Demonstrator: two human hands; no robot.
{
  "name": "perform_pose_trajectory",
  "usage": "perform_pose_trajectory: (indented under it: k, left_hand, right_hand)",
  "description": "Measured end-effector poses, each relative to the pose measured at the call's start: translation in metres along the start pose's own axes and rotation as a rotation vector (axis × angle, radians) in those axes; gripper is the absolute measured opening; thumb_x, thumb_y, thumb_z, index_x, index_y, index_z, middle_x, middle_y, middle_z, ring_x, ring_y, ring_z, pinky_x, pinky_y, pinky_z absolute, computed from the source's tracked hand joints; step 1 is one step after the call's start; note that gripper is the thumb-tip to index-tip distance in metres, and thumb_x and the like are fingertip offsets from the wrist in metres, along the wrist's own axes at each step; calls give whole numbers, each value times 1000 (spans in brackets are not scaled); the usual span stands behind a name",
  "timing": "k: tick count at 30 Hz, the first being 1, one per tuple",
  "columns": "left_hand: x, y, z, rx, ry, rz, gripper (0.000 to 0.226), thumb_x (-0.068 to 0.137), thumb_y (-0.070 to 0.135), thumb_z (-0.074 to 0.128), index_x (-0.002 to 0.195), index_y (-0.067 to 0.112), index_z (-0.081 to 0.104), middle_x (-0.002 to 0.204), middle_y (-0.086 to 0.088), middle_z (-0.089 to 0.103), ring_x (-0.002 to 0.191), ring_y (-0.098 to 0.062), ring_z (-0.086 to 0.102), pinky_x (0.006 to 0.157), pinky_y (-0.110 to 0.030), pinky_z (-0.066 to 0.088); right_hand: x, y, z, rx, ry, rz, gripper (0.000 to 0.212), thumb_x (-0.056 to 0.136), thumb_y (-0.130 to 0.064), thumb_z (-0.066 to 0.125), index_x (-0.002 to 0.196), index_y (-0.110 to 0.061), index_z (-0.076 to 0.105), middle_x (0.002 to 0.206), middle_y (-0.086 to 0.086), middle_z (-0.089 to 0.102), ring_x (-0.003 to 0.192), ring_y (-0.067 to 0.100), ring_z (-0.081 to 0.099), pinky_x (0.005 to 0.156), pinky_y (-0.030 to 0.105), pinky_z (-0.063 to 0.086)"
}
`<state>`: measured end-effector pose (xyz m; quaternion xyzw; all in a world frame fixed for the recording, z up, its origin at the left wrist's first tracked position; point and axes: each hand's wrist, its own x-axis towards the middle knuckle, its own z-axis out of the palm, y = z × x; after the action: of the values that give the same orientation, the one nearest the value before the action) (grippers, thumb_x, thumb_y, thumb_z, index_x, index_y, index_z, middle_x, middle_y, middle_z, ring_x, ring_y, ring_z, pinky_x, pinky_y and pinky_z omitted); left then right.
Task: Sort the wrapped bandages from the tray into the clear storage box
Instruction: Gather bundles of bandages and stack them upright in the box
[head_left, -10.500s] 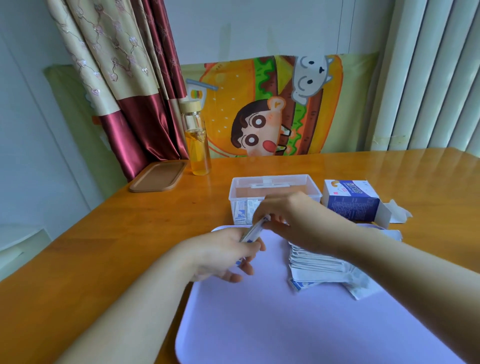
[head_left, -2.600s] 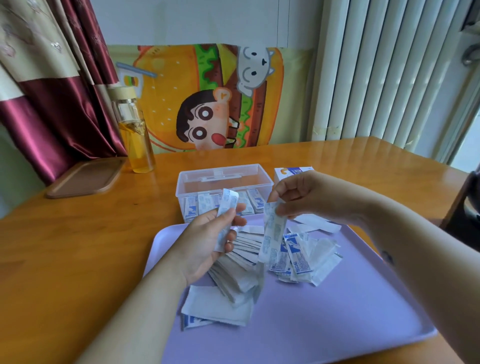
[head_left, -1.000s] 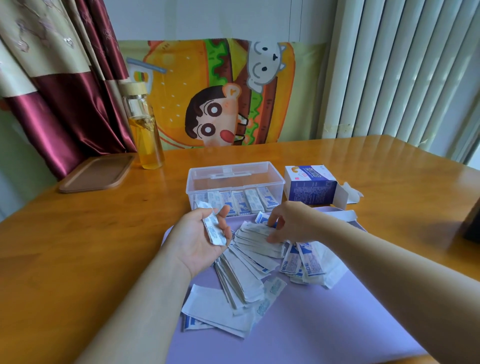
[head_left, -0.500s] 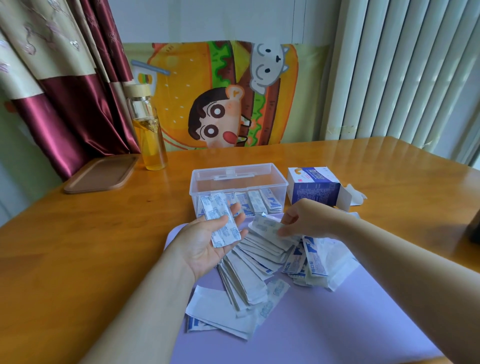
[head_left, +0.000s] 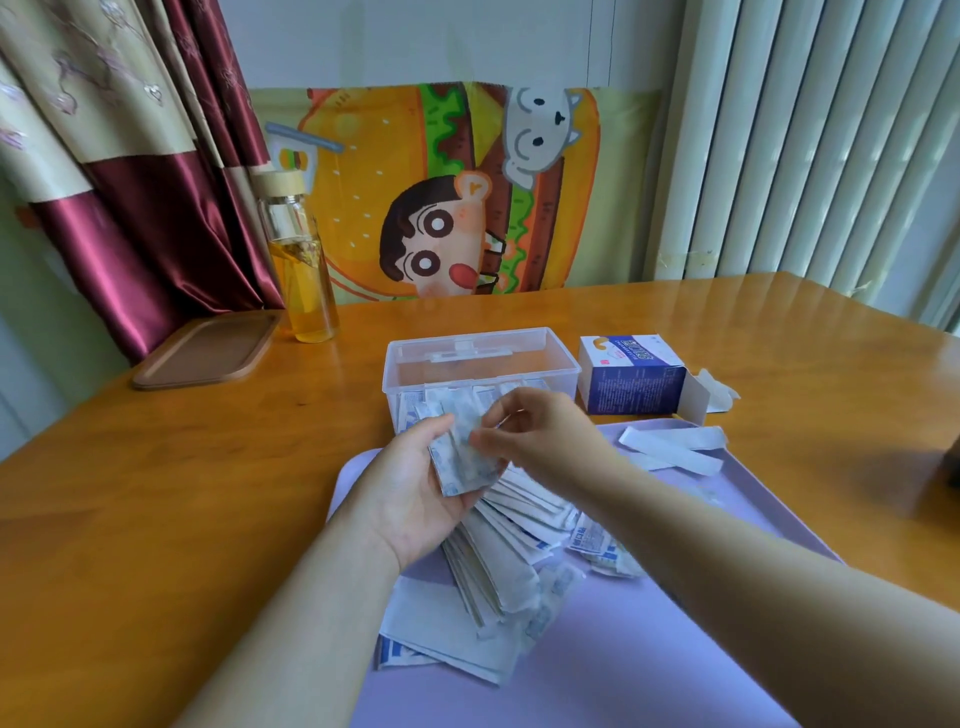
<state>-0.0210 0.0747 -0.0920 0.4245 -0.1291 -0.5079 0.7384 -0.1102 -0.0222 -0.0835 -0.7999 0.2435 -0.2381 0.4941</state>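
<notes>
Holding a few wrapped bandages (head_left: 462, 460) squared together in the left hand (head_left: 410, 499), palm up, just above the far end of the tray (head_left: 675, 649) and just short of the box (head_left: 480, 358). Cupping them from beneath with curled left fingers, mostly hidden. Pinching their upper end with the right hand (head_left: 545, 441), its fingers (head_left: 511, 413) together on a wrapper. Cannot tell whether one wrapper or several sit in that pinch. Noted elsewhere: a fanned pile (head_left: 498, 561) lying on the tray below both wrists, with larger flat packets at its near edge, and a row (head_left: 410, 410) standing upright inside the box against its near wall. Noted also: an open carton (head_left: 628, 382) just beside the box on the surface (head_left: 208, 493), and two white strips (head_left: 670, 447) at the tray's far right corner. Judged very light, thin and flat, paper-wrapped, flexible rather than stiff, and likely to slide over one another and fan out if gripped loosely. No fragility concern; creasing the only likely harm. Recommend gripping across the short width near mid-length, thumb on one face and fingers on the other, edges squared first, so as to drop them upright next to the row. Recommend lifting from the pile by an overhanging end, not scraping flat against the tray. Sorting judged partly done, with most of the stock not yet boxed.
</notes>
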Motion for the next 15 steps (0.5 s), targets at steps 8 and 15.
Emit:
perform_pose_trajectory:
  k: [8,15]
  left_hand:
    - [7,6,-7,-226,193,59,26,94,13,52,119,13,57,71,1,50,52,-7,46,44,-17,45]
    - [7,10,-13,-167,197,109,27,93,18,52,120,21,57,68,5,48,53,-4,34,42,-13,34]
  right_hand:
    - [11,-5,-38,-508,-75,-98,18,86,-28,65,88,-13,74,82,-1,72,72,13,65,71,27,52]
    - [4,19,-43,-965,-281,-27,34,82,-40,66,103,-14,70,96,5,70,82,19,62,76,31,51]
